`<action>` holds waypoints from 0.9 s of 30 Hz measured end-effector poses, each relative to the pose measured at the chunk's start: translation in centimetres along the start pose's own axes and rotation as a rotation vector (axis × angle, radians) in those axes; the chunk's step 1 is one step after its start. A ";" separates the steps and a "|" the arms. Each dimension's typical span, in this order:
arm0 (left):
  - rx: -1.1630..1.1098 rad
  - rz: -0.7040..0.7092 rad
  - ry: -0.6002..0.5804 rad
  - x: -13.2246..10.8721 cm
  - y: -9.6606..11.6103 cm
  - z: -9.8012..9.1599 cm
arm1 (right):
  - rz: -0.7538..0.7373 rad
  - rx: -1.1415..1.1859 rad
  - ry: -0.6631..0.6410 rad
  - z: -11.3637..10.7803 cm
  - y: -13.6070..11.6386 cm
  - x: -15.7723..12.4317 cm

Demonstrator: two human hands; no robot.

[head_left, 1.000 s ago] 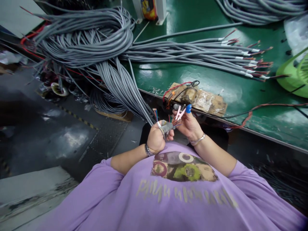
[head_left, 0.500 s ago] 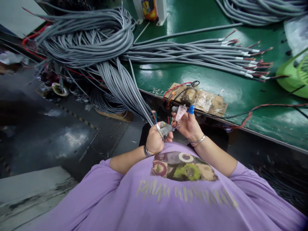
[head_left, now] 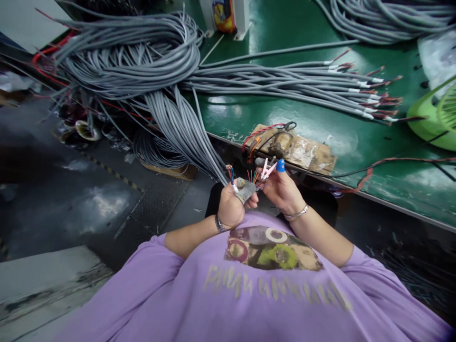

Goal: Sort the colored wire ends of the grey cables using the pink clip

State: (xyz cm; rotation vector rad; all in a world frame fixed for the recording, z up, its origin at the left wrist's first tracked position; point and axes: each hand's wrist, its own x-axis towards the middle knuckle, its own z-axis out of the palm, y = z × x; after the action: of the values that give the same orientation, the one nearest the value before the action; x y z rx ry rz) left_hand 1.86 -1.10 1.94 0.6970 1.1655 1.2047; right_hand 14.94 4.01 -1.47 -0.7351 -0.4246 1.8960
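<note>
My left hand [head_left: 231, 205] is closed around the end of a grey cable; a worn grey wrap covers its thumb. Thin coloured wires [head_left: 253, 176] fan out of the grip beside that thumb. Another cable's stripped end [head_left: 231, 174], with a white band, stands just left of it. Close on the right, my right hand [head_left: 282, 190] holds a small pink clip [head_left: 266, 169] shaped like a clothes peg, against the wires. A blue cover [head_left: 281, 165] sits on a raised digit of this hand. The fingertips at the wires are partly hidden.
A wooden block [head_left: 306, 154] with red and black leads lies on the edge of the green bench [head_left: 228, 114]. Grey cable coils [head_left: 131, 61] are piled at left, and stripped cable ends [head_left: 370, 97] point right. A green fan [head_left: 436, 116] stands at far right.
The pink clip has turned in my right hand, so its two separate arms now show. My right hand has shifted slightly down; my left hand stays nearly in place.
</note>
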 end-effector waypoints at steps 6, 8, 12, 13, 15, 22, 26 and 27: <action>0.008 0.011 -0.008 0.2 -0.4 -0.1 | 0.049 0.084 -0.008 0.1 0.1 0.5; 0.038 0.000 -0.013 0.2 -0.5 -0.2 | 0.039 0.104 0.027 0.2 0.2 0.6; 0.087 -0.012 -0.024 -0.1 -0.6 -0.3 | 0.019 0.114 0.054 0.2 0.4 0.6; 0.088 -0.008 -0.022 -0.2 -0.7 -0.4 | 0.019 0.118 0.051 0.2 0.5 0.5; 0.086 0.005 -0.021 -0.3 -0.7 -0.6 | 0.023 0.131 0.046 0.3 0.5 0.3; 0.092 0.020 -0.021 -0.7 -0.5 -1.4 | 0.060 0.121 -0.013 0.5 0.1 -0.1; 0.090 0.012 -0.012 -0.9 -0.2 -1.4 | 0.046 0.049 -0.034 0.4 -0.4 -0.3; 0.090 0.008 -0.013 -0.9 -0.2 -1.3 | 0.030 0.032 -0.031 0.4 -0.5 -0.4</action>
State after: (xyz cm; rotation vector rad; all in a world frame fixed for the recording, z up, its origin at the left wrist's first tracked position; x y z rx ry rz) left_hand 0.74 -2.21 1.67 0.7773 1.2128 1.1584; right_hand 15.11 3.90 -0.74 -0.6954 -0.4031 1.9405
